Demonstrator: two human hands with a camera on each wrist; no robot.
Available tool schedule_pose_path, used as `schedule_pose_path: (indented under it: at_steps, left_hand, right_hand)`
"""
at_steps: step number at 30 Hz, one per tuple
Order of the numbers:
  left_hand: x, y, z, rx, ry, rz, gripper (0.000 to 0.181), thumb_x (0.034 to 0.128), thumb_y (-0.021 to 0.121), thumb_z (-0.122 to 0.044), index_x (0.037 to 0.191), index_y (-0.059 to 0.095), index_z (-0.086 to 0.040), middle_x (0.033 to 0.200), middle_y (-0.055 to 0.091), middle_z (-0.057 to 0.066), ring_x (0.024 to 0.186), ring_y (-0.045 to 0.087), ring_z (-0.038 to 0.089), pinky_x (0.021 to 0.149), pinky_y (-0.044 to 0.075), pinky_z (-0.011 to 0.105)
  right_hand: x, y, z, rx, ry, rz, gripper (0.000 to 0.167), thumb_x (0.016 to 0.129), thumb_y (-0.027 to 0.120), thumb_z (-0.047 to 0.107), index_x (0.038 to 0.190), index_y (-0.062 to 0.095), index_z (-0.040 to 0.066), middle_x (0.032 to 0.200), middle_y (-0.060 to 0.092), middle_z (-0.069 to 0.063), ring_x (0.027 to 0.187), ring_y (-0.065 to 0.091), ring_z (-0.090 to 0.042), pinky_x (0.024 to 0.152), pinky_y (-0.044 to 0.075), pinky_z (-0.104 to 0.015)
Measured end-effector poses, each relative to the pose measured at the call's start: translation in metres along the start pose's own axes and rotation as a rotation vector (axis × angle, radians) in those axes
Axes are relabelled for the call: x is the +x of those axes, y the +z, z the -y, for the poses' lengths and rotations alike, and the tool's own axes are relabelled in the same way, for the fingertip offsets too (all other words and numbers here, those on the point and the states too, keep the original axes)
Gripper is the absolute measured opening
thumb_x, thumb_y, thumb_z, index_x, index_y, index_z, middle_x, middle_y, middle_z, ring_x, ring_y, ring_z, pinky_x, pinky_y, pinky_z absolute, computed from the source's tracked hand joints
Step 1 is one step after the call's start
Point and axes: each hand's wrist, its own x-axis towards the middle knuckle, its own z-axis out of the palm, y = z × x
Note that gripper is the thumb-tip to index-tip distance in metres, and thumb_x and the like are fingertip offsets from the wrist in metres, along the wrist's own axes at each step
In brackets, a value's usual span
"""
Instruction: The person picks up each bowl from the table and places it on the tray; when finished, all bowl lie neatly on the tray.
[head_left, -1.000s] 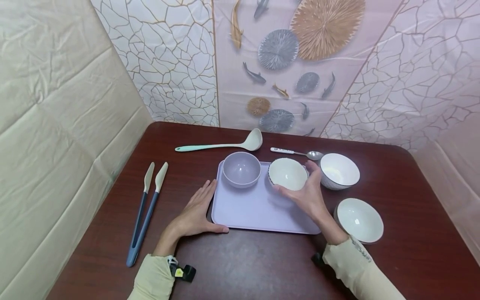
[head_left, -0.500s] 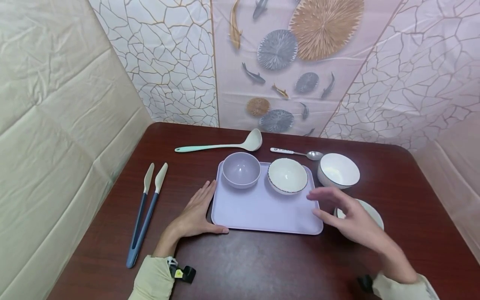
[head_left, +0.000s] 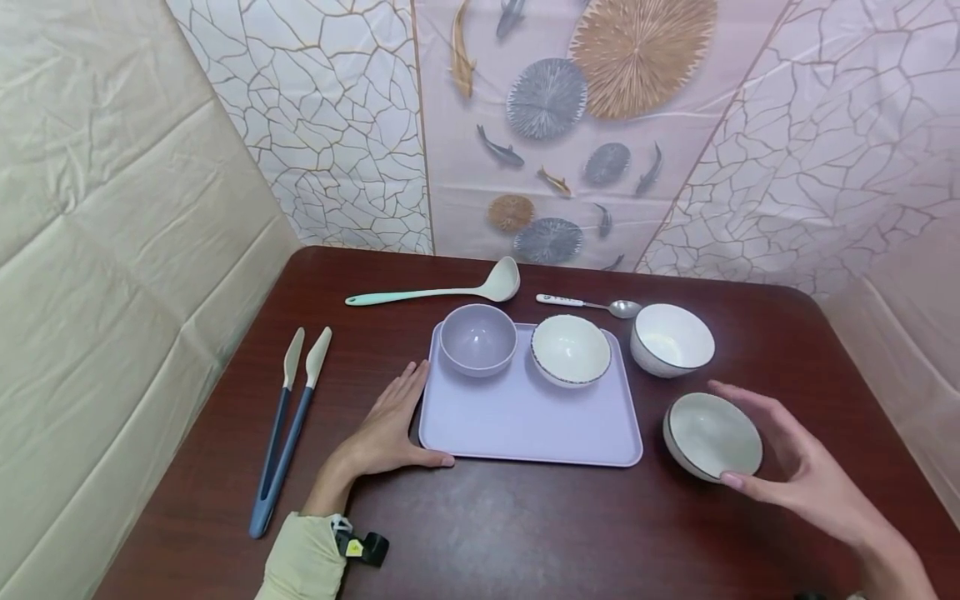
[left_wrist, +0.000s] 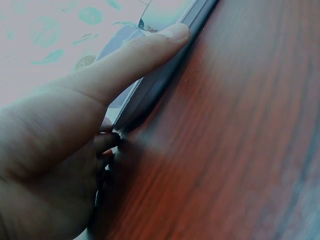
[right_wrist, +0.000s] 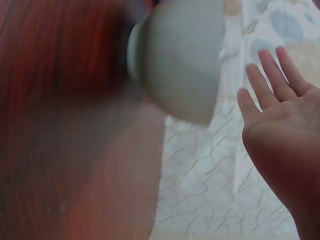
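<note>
My left hand (head_left: 390, 425) rests at the near-left corner of a lilac tray (head_left: 517, 433), fingers extended along its left side. In the left wrist view the thumb (left_wrist: 145, 55) lies on the tray's front rim. A lilac bowl (head_left: 478, 340) and a white bowl with a speckled rim (head_left: 572, 350) stand side by side on the tray. My right hand (head_left: 810, 475) is spread at the right side of a greyish-white bowl (head_left: 712, 437). Its fingers look straight and apart from that bowl (right_wrist: 185, 60) in the right wrist view.
A white bowl (head_left: 672, 340) stands right of the tray. Behind the tray lie a ladle (head_left: 435, 293) with a mint handle and a small spoon (head_left: 588, 305). Blue-handled tongs (head_left: 285, 442) lie at the left. Patterned cloth hangs behind the table.
My right hand has let go of the speckled-rim bowl on the tray and moved right to the greyish-white bowl. The left hand stays at the tray's corner.
</note>
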Motion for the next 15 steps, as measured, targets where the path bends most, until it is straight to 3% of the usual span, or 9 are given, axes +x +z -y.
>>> schedule_pose_path:
  at_steps: [5,10,15]
  left_hand:
    - [0.000,0.000,0.000,0.001,0.001,0.004,0.135,0.0634,0.080,-0.068,0.158,0.004,-0.008,0.163,0.008,0.009,0.149,0.001,0.022,0.118,0.006,0.043]
    - [0.000,0.000,0.000,0.002,0.005,0.003,0.135,0.0637,0.081,-0.067,0.158,0.005,-0.008,0.163,0.009,0.010,0.149,0.002,0.023,0.118,0.007,0.044]
    - [0.000,-0.002,-0.001,0.002,0.000,0.004,0.135,0.0640,0.082,-0.065,0.158,0.005,-0.007,0.163,0.009,0.010,0.149,0.002,0.023,0.118,0.007,0.044]
  right_hand:
    - [-0.005,-0.014,-0.020,0.020,0.010,-0.020,0.104,0.063,0.071,-0.031,0.150,0.017,-0.012,0.156,0.018,-0.028,0.145,0.015,-0.030,0.111,0.023,-0.019]
    - [-0.010,-0.020,-0.038,0.109,-0.002,-0.010,0.109,0.062,0.067,-0.034,0.151,0.009,-0.011,0.157,0.011,-0.029,0.146,0.010,-0.031,0.112,0.022,-0.019]
    - [-0.013,-0.020,-0.049,0.140,0.040,-0.007,0.110,0.065,0.065,-0.033,0.153,0.007,-0.007,0.159,0.009,-0.025,0.146,0.009,-0.029,0.108,0.027,-0.017]
